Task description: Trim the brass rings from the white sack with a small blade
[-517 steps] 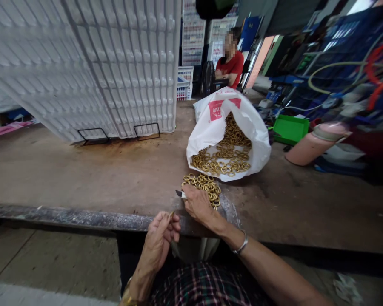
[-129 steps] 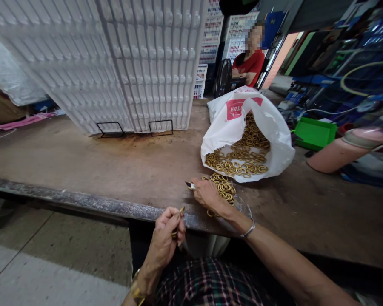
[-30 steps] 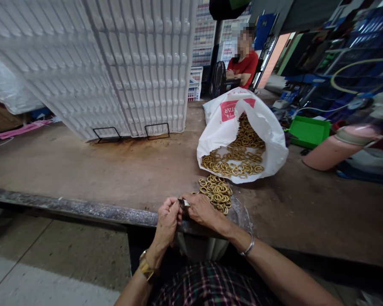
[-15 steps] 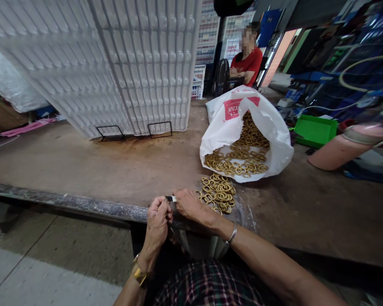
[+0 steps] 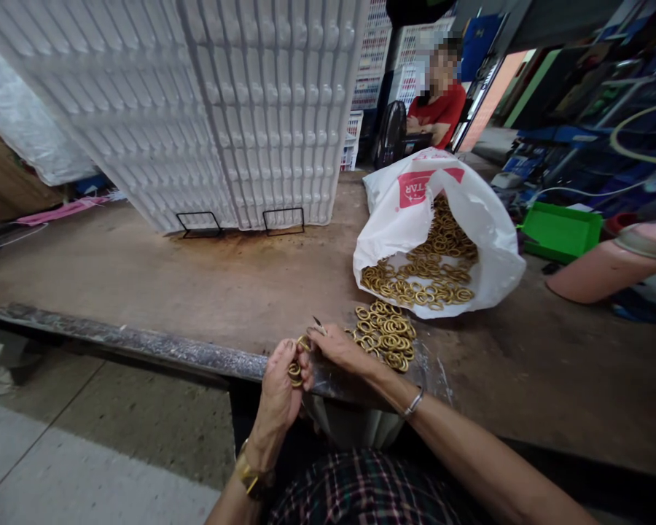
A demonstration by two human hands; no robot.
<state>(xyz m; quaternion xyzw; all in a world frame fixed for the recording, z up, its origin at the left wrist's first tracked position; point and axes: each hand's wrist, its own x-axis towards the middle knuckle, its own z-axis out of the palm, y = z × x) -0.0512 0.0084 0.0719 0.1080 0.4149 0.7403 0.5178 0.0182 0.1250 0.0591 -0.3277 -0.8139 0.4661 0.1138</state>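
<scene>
My left hand is curled, palm up, around several gold-coloured rings just over the table's front edge. Another ring stands at its fingertips, between both hands. My right hand is closed on a small thin blade-like tool, whose dark pointed end sticks out past the fingers; the rest of it is mostly hidden. Right beside that hand, a loose pile of the same rings lies on the table. Behind the pile, a white sack lies on its side with its torn mouth towards me, many rings inside.
Tall white ribbed plastic trays stand on the brown table, held by black wire stands. To the right are a green tray and a pink cylinder. A person in red sits beyond the table.
My left hand has turned and opened somewhat, so rings now show in it. The tool in my right hand has swung from pointing at the left hand to pointing up and away.
</scene>
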